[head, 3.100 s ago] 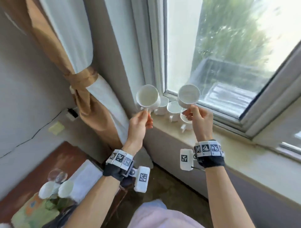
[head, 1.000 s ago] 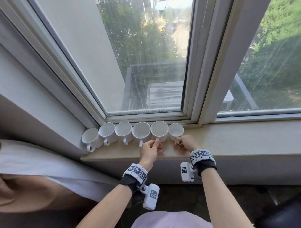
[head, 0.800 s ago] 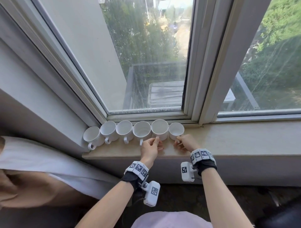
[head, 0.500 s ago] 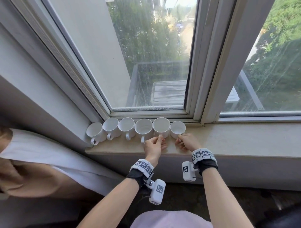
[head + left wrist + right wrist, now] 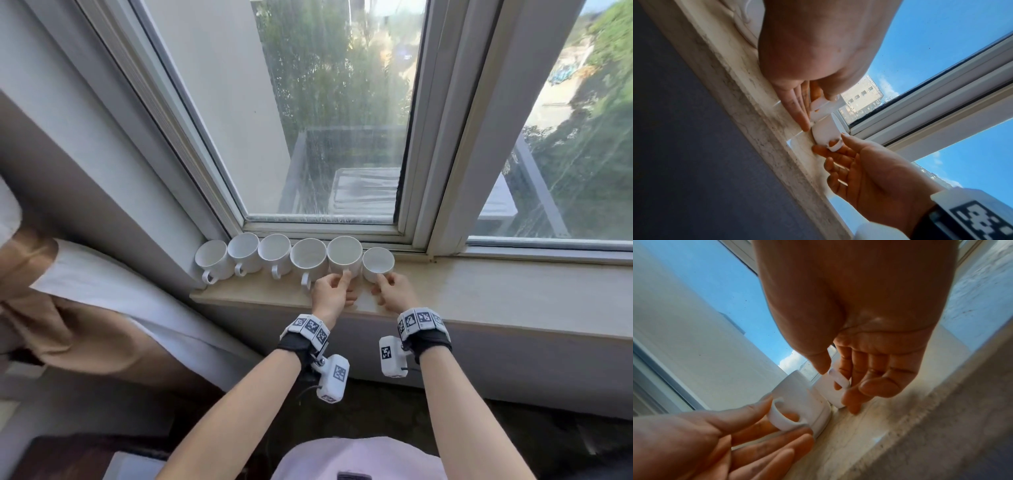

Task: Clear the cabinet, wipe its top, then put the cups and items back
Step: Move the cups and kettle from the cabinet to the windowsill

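A: Where are the cups?

B: Six white cups stand in a row on the sill [image 5: 479, 291], at its left end, close against the window frame [image 5: 442, 144]. All are upright with handles turned toward the near edge. The fifth cup [image 5: 344, 255] and the sixth cup [image 5: 377, 263], the smallest, are at the right end of the row and sit just beside each other.

A: And the hands?

B: The left hand [image 5: 330, 296] is at the fifth cup. In the right wrist view its thumb and a finger pinch that cup's handle [image 5: 784, 416], while the other fingers lie loosely underneath. The right hand [image 5: 394, 291] is at the sixth cup; thumb and forefinger pinch its handle [image 5: 838, 378], and the remaining fingers curl down to the sill. Both cups rest on the stone.

A: Any writing or brand on them?

B: None that can be read. The cups are plain white. The only markings are the black-and-white square codes on the wrist bands [image 5: 310, 325] and on the white camera blocks [image 5: 334, 377] hanging below each wrist.

A: What else is around?

B: A tan and white curtain [image 5: 68, 308] hangs at the left. Through the glass there are trees and a railing. A bit of pale lilac clothing [image 5: 356, 459] shows at the near edge.
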A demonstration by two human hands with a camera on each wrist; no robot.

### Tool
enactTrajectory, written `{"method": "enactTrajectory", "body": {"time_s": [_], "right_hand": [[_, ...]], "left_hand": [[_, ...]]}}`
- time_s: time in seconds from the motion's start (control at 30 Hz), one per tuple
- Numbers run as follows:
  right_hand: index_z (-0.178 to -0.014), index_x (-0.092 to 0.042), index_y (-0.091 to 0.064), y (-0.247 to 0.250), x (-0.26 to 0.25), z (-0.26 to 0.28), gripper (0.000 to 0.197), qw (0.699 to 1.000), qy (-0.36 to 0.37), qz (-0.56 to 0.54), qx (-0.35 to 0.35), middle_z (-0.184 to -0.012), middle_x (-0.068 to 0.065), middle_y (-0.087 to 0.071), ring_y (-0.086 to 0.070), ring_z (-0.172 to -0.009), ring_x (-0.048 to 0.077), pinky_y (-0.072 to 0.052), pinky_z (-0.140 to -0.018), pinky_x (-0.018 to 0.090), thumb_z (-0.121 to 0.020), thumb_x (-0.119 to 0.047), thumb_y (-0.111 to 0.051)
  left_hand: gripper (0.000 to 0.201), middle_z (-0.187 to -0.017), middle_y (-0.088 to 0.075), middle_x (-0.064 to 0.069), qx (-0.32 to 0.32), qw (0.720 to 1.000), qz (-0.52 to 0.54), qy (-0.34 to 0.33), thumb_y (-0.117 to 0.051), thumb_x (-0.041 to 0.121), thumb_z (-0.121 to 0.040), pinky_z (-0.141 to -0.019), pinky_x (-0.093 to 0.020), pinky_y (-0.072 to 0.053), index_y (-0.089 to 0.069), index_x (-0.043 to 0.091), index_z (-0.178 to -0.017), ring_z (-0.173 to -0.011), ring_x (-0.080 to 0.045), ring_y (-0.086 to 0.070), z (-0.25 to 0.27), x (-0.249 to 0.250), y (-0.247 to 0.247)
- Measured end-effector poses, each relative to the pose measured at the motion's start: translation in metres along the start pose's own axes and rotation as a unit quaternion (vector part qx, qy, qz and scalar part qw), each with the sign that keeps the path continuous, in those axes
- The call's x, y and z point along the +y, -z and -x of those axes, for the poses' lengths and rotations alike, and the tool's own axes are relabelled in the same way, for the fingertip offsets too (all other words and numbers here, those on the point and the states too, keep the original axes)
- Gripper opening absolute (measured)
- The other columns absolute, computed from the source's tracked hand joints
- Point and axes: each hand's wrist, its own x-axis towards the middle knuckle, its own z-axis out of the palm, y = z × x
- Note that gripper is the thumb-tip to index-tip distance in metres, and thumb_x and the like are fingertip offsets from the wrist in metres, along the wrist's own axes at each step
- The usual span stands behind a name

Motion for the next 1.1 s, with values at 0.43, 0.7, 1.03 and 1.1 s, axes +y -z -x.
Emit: {"method": "enactTrajectory", "body": {"time_s": [0.43,0.7,1.03,1.1], "right_hand": [[-0.131,-0.017,-0.058,0.011,-0.063,0.048,0.038,0.94,0.274,0.187,0.078,-0.129,0.005,-0.061,-0.05,-0.125,0.026,-0.041,-0.106,0.041,-0.099,-0.036,-0.059],[-0.13,-0.02,-0.062,-0.106,-0.094,0.115,0.04,0.87,0.47,0.139,-0.046,-0.133,0.001,-0.06,-0.052,-0.123,0.025,-0.041,-0.104,0.037,-0.093,-0.034,-0.066],[-0.149,-0.029,-0.043,-0.284,-0.067,0.244,0.059,0.729,0.527,0.237,-0.367,-0.158,0.002,-0.04,-0.033,-0.145,0.027,-0.034,-0.117,0.054,-0.096,-0.049,-0.06],[-0.15,-0.028,-0.041,-0.313,-0.059,0.271,0.062,0.701,0.529,0.254,-0.404,-0.159,0.002,-0.038,-0.032,-0.146,0.027,-0.033,-0.117,0.054,-0.096,-0.05,-0.061]], "left_hand": [[0.048,-0.129,-0.058,-0.006,0.136,0.811,-0.537,-0.19,-0.074,0.038,-0.09,-0.099,-0.044,-0.049,-0.054,0.013,-0.126,-0.125,-0.03,-0.053,0.062,0.037,0.065],[0.079,-0.152,-0.043,-0.009,0.305,0.742,-0.592,-0.078,-0.081,0.043,-0.08,-0.108,-0.044,-0.042,-0.044,0.013,-0.144,-0.136,-0.029,-0.044,0.166,0.008,0.18],[0.081,-0.146,-0.048,-0.012,0.494,0.669,-0.508,0.227,-0.08,0.046,-0.08,-0.106,-0.046,-0.045,-0.042,0.014,-0.144,-0.132,-0.033,-0.046,0.41,-0.116,0.296],[0.081,-0.144,-0.05,-0.014,0.518,0.653,-0.474,0.283,-0.081,0.046,-0.079,-0.102,-0.049,-0.048,-0.043,0.012,-0.141,-0.13,-0.035,-0.048,0.457,-0.142,0.302]]}}
